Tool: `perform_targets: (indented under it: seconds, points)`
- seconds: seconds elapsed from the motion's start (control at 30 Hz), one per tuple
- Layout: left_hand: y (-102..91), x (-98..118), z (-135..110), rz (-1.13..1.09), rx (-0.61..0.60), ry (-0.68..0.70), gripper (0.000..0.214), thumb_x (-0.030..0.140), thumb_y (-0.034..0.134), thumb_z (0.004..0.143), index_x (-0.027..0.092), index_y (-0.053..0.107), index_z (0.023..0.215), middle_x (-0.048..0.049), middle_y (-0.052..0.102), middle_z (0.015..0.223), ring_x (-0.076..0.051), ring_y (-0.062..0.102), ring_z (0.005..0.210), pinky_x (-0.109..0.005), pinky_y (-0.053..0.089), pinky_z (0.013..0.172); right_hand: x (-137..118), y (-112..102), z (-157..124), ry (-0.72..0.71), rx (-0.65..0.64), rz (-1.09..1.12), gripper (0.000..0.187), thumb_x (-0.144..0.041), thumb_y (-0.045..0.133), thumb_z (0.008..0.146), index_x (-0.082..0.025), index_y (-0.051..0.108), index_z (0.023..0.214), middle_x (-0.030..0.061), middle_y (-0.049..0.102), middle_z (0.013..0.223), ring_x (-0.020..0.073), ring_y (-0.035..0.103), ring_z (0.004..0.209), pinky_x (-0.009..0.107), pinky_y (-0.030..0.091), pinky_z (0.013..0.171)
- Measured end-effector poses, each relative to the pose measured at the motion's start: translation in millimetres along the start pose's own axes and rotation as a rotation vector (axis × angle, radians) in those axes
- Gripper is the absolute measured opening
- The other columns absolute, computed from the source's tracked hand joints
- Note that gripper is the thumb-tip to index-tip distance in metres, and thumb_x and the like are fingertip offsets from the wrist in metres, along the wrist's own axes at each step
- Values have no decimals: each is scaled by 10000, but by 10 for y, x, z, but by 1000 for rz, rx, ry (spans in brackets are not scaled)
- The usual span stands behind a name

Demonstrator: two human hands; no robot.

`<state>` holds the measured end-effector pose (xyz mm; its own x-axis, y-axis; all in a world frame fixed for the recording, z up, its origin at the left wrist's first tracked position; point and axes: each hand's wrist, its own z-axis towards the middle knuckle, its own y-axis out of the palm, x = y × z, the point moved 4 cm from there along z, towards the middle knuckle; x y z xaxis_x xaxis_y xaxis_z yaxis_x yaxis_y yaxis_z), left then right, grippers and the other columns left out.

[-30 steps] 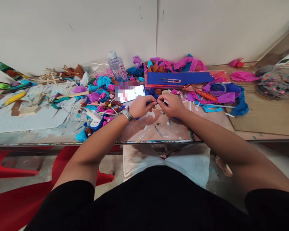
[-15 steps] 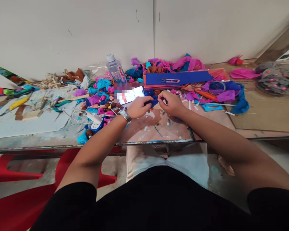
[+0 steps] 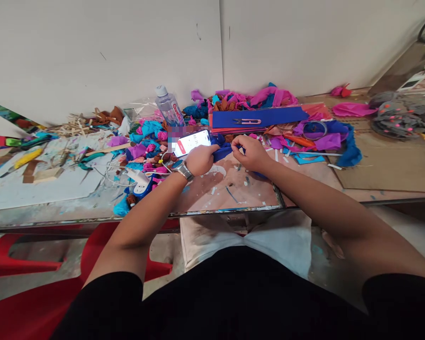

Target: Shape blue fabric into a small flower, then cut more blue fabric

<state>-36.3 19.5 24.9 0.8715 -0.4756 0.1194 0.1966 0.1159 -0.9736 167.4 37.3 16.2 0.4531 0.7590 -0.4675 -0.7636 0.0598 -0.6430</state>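
Observation:
My left hand (image 3: pixel 200 159), with a metal watch on its wrist, pinches one end of a dark blue strip of crepe paper (image 3: pixel 222 151) just above the table. My right hand (image 3: pixel 250 152) is closed on the other end of the same strip, so the paper spans the short gap between the two hands. Both hands hover over a pinkish, paint-stained work board (image 3: pixel 233 189). A lit phone (image 3: pixel 191 142) lies flat just behind my left hand.
Crumpled pink, blue, purple and brown paper pieces (image 3: pixel 152 146) litter the table. A plastic water bottle (image 3: pixel 168 109) stands near the wall. A blue sheet with thread snips (image 3: pixel 250 121) lies behind my hands. A tape ring (image 3: pixel 314 130) sits at right; a white-blue power strip (image 3: pixel 141 182) at left.
The hands have drawn slightly apart and more of the blue strip shows between them. The view has shifted a little to the right and down.

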Motion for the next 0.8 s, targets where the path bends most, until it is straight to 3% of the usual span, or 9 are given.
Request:
perform_targets:
  seconds: [0.2,0.33,0.53,0.67,0.8]
  points:
    - [-45,57,-19,-157,27,52,407,234,548,845,213,740,1203,-87,796,984,-266,718,872,-349,491,784,-10,14,-11,2,-3,6,89,-290,542,938,-236,607,909,71,706,893,242,595,819,388,445,776]
    - [-116,177,-55,-428,54,151,327,446,532,993,188,722,1058,-55,775,923,-206,692,827,-327,497,809,-95,50,-33,-35,-75,38,102,-307,551,954,-239,622,928,61,711,896,233,581,807,374,440,759]
    - [-77,209,-31,-798,-124,150,388,498,538,1032,161,707,941,-81,790,885,-177,743,805,-293,559,795,-163,42,-57,-67,-84,44,132,-332,541,992,-244,623,940,54,713,906,224,575,791,369,435,751]
    - [-57,194,-24,-897,-228,72,353,474,579,1012,153,702,931,-17,664,650,-150,696,606,-265,552,655,-145,31,-55,-57,-78,27,148,-333,538,1004,-236,630,942,52,708,913,216,579,784,362,430,748]
    - [-93,182,-25,-804,-182,7,316,443,583,994,165,718,927,19,568,610,-115,593,514,-227,460,510,-144,24,-46,-49,-64,22,147,-322,546,999,-229,643,939,47,696,883,218,588,776,362,428,743]
